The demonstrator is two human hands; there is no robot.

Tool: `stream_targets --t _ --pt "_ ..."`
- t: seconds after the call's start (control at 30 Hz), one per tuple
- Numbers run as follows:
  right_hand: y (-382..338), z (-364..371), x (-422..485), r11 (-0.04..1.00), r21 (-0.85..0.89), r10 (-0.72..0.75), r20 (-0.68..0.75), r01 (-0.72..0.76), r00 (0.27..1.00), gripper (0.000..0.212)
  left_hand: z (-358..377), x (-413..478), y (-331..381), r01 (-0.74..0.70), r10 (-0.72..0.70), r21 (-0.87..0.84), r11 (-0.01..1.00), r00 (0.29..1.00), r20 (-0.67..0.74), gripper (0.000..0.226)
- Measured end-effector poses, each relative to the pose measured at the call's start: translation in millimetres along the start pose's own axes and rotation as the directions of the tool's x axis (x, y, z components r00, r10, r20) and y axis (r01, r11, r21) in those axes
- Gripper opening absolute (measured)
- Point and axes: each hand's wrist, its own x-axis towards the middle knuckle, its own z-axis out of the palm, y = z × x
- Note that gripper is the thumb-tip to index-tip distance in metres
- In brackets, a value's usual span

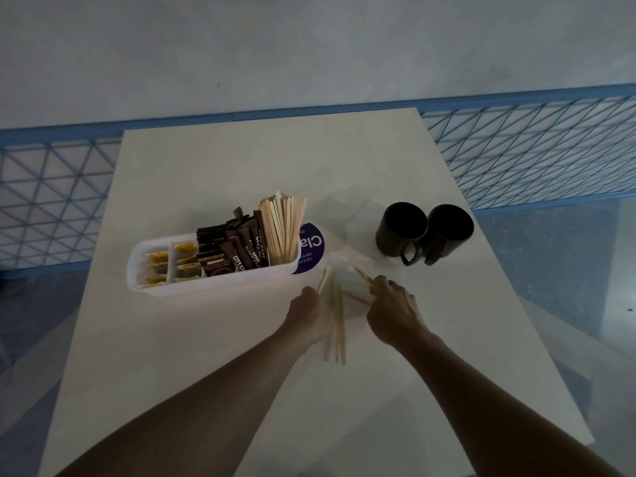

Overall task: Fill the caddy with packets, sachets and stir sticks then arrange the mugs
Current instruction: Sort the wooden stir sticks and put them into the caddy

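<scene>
At table centre we see left hand point(311, 315) curled round loose stir sticks point(339, 325), right hand point(392, 311) pinching others; caddy point(213, 282) at ten o'clock, mugs point(401, 232) at one o'clock.

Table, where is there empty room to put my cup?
Free: the far table strip behind the caddy and mugs, and the near-left corner below the caddy. Crowded: between caddy and mugs, where the left hand and right hand hold stir sticks.
</scene>
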Motion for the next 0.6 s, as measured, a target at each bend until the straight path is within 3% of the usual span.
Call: stream_targets --t 0.13,0.23,0.37,0.6 --pt "-3.0 -3.6 0.3 0.992 0.121 0.035 -0.010 -0.034 0.999 0.032 -1.8 -2.6 -2.2 -0.025 0.026 -0.037 0.999 1.000 0.009 0.028" --pt "-10.6 -7.3 2.6 0.967 0.250 0.050 -0.001 -0.048 0.999 0.018 -7.3 -5.8 2.1 -0.062 0.062 -0.073 0.995 0.998 0.003 0.031" --pt "-25.9 -13.6 8.5 0.919 0.390 0.041 0.036 -0.052 0.999 0.024 -17.4 -5.8 11.3 -0.116 0.111 -0.186 0.976 0.993 -0.036 0.027" --pt "-70.6 -34.7 20.9 0.709 0.705 0.017 0.015 -0.023 1.000 0.025 -56.8 -14.0 25.9 -0.251 0.185 -0.593 0.766 0.968 -0.171 0.024"
